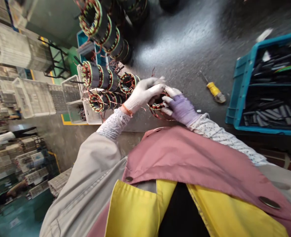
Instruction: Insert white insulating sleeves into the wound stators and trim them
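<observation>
Wound stator (157,106) held two-handed over the floor (184,56)
Left hand (142,92), white knit glove, and right hand (181,109), purple-palmed glove, grip narrowly on opposite sides of the rim; even pressure steadies it, red leads (156,115) hanging free below.

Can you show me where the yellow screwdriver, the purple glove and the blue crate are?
Yellow screwdriver (213,89), head view, on its yellow handle.
Purple glove (182,109), head view, on the back of the hand.
Blue crate (237,86), head view, on its side wall.
</observation>
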`<state>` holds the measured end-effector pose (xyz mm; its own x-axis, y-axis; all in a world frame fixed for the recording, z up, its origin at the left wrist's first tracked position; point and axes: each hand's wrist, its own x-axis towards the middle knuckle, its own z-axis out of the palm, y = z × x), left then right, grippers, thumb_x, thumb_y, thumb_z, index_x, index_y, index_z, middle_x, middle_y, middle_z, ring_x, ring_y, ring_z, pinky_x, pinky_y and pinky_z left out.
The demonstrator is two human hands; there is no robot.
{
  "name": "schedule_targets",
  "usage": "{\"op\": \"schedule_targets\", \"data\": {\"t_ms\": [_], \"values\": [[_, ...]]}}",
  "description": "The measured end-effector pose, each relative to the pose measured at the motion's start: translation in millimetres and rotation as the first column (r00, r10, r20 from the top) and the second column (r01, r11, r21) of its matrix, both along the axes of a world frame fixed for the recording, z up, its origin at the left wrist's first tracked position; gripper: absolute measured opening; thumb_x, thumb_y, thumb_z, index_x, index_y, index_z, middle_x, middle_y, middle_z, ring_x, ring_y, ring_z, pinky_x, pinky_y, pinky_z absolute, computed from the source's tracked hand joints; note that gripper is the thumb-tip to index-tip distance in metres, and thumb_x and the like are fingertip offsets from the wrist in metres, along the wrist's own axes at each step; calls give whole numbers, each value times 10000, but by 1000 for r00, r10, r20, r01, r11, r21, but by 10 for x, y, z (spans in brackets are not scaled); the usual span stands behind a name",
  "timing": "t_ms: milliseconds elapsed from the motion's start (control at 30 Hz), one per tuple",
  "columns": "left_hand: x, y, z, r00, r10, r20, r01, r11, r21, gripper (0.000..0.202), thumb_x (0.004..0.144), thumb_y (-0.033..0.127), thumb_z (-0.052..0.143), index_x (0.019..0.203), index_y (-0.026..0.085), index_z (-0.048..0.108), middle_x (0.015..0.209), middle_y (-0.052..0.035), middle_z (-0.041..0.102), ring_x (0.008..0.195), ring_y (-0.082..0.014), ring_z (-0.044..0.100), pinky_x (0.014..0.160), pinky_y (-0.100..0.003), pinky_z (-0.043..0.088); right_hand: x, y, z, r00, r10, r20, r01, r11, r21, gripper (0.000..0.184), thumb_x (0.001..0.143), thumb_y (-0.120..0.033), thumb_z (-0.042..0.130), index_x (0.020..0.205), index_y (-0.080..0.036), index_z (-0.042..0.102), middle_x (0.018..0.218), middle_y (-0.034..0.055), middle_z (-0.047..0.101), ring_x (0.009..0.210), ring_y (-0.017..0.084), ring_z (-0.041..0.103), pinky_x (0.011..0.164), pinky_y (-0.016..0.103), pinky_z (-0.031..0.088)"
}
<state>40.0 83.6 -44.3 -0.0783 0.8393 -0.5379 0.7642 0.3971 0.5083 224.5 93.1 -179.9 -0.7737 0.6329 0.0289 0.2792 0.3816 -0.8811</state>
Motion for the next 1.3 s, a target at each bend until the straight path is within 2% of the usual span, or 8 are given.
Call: {"op": "schedule_targets", "data": {"t_ms": [133,300,367,567,900,1000,1133,1300], "values": [[-288,23,-212,857,-428,-289,469,878,92,196,919,334,633,875,167,727,1426,-99,590,1317,-295,530,1134,-480,399,149,-89,-21,901,-370,-227,356,929,-103,490,950,-495,516,1330,-190,570,1475,167,538,1392,284,513,1174,518,432],[-118,258,-744,807,-513,-293,568,811,143,281,1001,307,507,1071,160,736,1328,-116,649,1194,-285,598,1016,-479,472,-308,72,144,545,-835,-72,562,427,-708,442,1003,-501,327,1216,-199,569,1319,122,638,1165,213,660,1068,469,529],[-61,300,-838,805,-534,-259,584,790,185,289,1005,301,498,1090,160,735,1307,-117,663,1185,-290,599,1006,-482,479,-489,246,179,516,-857,-6,528,324,-785,387,1010,-457,336,1149,-198,588,1260,99,662,1106,186,674,1035,436,549],[-39,-80,-598,905,-396,-157,426,828,364,289,1009,334,501,1040,177,741,1338,-100,654,1240,-242,587,1073,-418,472,-412,538,74,712,-700,42,458,419,-784,453,946,-648,473,971,-228,639,1070,67,706,1005,215,710,954,450,587],[374,-212,-369,726,-658,-200,678,734,43,285,973,344,534,1100,213,753,1189,-176,680,1036,-296,675,1042,-517,421,-973,765,137,901,-307,308,423,781,-460,470,981,-557,460,1035,-149,686,1074,141,719,1086,293,695,1006,524,541],[358,-262,-280,796,-581,-169,589,808,-2,284,965,371,549,1083,218,757,1122,-158,682,1010,-296,674,1001,-502,435,-932,840,188,925,-177,336,328,817,-474,514,964,-595,464,1013,-140,699,1009,142,733,1065,298,700,1012,532,532],[464,-423,-192,894,-443,-60,445,896,8,316,984,419,527,1054,217,760,1428,-167,565,1196,-297,625,1060,-484,431,-527,904,300,939,-292,179,339,717,-609,731,1013,-631,105,1271,-143,586,1281,167,672,1116,238,696,946,441,578],[815,-353,-493,973,-137,-186,98,973,-207,387,966,271,532,1282,81,649,1372,-229,607,1347,-345,522,1108,-459,427,-462,675,225,930,-313,191,360,879,-314,567,1013,-510,342,1378,-113,518,1388,180,613,1285,227,602,1162,436,430]]}}
